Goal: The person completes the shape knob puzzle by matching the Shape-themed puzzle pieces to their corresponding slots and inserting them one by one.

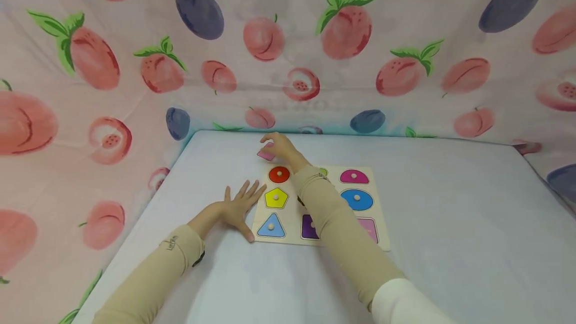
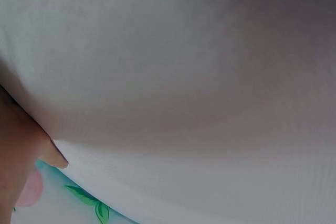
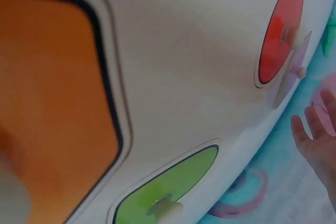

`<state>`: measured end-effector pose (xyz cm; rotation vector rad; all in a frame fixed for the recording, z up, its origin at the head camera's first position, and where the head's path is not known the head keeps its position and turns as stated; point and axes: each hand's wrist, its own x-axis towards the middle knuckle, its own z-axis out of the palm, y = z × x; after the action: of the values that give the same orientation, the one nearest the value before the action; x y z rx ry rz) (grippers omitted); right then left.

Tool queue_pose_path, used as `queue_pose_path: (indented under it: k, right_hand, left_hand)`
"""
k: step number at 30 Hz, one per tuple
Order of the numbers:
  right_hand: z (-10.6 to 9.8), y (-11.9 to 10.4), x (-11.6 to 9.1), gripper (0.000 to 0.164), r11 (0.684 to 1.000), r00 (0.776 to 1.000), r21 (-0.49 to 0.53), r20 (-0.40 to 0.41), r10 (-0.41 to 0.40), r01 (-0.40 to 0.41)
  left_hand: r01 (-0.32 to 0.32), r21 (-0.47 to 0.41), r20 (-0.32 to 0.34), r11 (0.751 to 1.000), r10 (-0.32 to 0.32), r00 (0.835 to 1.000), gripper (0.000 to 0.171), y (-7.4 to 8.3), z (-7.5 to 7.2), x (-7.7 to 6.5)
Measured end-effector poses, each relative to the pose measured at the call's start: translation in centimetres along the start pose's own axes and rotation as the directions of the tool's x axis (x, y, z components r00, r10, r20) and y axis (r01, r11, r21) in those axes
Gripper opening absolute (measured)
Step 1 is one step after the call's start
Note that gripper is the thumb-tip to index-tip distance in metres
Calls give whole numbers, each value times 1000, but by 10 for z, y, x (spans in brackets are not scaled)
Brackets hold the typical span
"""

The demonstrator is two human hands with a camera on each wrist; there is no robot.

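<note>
A wooden knob puzzle board (image 1: 292,224) lies on the table, holding colored shapes with small knobs. Beyond its far left corner is a pink knobbed piece (image 1: 266,152), off the board, beside the red circle (image 1: 274,175). My right hand (image 1: 280,147) hovers over that piece. In the right wrist view its fingers (image 3: 315,124) are loosely spread, with a gap between them and the pink piece (image 3: 286,83). My left hand (image 1: 237,210) rests with spread fingers on the table along the board's left edge. My right forearm hides the board's middle; the right wrist view shows an orange piece (image 3: 52,77) there.
Seated in the board are a yellow pentagon (image 1: 270,201), a blue triangle (image 1: 270,234), a purple square (image 1: 307,229), a blue oval (image 1: 364,203) and a magenta half-circle (image 1: 348,180). A white cloth covers the table (image 1: 459,224). A fruit-printed curtain (image 1: 288,9) stands behind and at left.
</note>
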<state>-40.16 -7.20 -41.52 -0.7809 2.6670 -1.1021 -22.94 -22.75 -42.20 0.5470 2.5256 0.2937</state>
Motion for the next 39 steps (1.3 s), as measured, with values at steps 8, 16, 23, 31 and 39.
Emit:
queue_pose_path:
  k: [8, 16, 23, 31, 39]
  right_hand:
    - [3, -4, -5, 33, 997, 998, 64, 54, 28, -31]
    - [45, 55, 57, 17, 994, 1000, -110, -22, 4, -7]
    - [73, 101, 86, 6, 984, 990, -181, -136, -33, 8]
    - [65, 100, 84, 14, 982, 991, -189, -136, -18, -8]
    - [92, 159, 133, 3, 926, 982, -376, -186, -24, -49]
  left_hand:
    - [30, 29, 1, 999, -30, 1000, 133, -1, -1, -3]
    - [34, 31, 0, 999, -34, 999, 134, -6, -4, -6]
    - [32, 16, 4, 999, -32, 999, 134, -7, 1, -4]
    - [39, 15, 4, 999, -39, 999, 133, -3, 1, -3]
    - [44, 5, 18, 999, -44, 999, 133, 4, 0, 1]
